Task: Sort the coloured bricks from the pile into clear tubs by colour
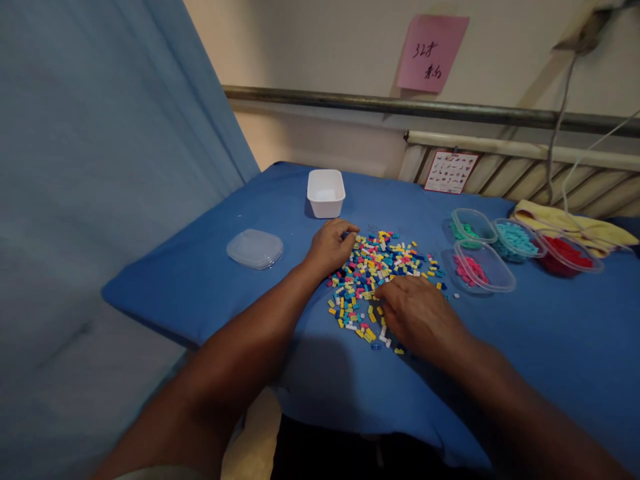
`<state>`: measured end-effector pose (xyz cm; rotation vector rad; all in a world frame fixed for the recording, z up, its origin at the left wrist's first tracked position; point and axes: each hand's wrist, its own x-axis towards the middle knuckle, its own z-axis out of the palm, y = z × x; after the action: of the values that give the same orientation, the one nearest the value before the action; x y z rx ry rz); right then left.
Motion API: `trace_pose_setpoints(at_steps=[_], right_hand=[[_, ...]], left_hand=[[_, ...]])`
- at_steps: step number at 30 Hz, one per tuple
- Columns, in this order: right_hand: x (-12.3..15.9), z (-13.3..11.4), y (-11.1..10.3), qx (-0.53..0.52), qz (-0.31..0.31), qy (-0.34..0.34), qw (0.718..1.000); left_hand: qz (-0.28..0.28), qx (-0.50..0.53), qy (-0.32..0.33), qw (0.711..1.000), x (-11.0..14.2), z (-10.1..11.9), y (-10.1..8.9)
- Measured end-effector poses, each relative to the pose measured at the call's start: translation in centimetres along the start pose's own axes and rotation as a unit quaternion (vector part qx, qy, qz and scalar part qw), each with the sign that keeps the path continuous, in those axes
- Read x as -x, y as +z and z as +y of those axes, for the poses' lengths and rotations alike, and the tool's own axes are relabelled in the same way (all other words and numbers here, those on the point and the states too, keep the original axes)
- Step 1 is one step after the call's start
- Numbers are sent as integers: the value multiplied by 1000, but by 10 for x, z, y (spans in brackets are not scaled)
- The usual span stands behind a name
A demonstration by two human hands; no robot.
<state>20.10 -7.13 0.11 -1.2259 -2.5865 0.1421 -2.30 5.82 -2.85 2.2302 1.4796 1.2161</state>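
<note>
A heap of small mixed-colour bricks (380, 263), yellow, blue, pink and white, lies on the blue-covered table (200, 280). My left hand (331, 245) rests at the heap's left edge with its fingers curled onto the bricks. My right hand (417, 315) lies palm down on the near right part of the heap, fingertips among the bricks. Whether either hand pinches a brick is hidden by the fingers.
A white tub (326, 193) stands behind the heap, a clear lid (255, 249) lies to the left. On the right stand clear tubs of green (473, 228), teal (517, 240), pink (483, 268) and red (570, 255) bricks. A yellow cloth (570, 223) and blue curtain (100, 167) flank the table.
</note>
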Motion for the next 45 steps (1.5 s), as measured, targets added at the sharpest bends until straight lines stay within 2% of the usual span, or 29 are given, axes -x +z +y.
trace_pose_setpoints(at_steps=[4, 8, 14, 19, 22, 24, 27, 28, 30, 33, 35, 38, 41, 45], right_hand=[[1, -12, -6, -79, -18, -73, 994], [1, -21, -8, -38, -54, -142, 988], [-1, -14, -3, -26, -80, -132, 988], [1, -7, -9, -76, -33, -110, 990], [8, 16, -26, -102, 57, -62, 991], [17, 40, -39, -67, 130, 6, 989], [33, 81, -52, -9, 225, 123, 966], [39, 93, -53, 8, 240, 158, 958], [48, 114, -51, 43, 228, 204, 951], [52, 128, -44, 87, 206, 233, 946], [47, 125, -40, 80, 228, 211, 947], [31, 97, -33, 8, 253, 125, 959], [7, 52, -19, -59, 192, 29, 979], [-24, 6, 6, -118, 107, -73, 985]], left_hand=[[-6, 0, 2, 1000, 0, 0, 0], [-3, 0, 7, 1000, 1, -1, 0], [-14, -5, -9, 1000, 0, 0, -1], [-12, -6, -7, 1000, -1, 2, -2], [-12, -7, -6, 1000, -1, 3, -3], [-12, -5, -5, 1000, -1, 2, -3], [-16, -5, -5, 1000, -1, 0, -2], [-16, -4, -5, 1000, -1, -1, -2], [-14, -1, -6, 1000, -1, -2, -2], [-11, 2, -10, 1000, -1, -3, -2], [-13, -1, -14, 1000, -2, -3, -2], [-15, -1, -13, 1000, -3, -2, -1], [-13, 2, -8, 1000, -2, -2, 0], [-9, 2, -6, 1000, -1, -2, 0]])
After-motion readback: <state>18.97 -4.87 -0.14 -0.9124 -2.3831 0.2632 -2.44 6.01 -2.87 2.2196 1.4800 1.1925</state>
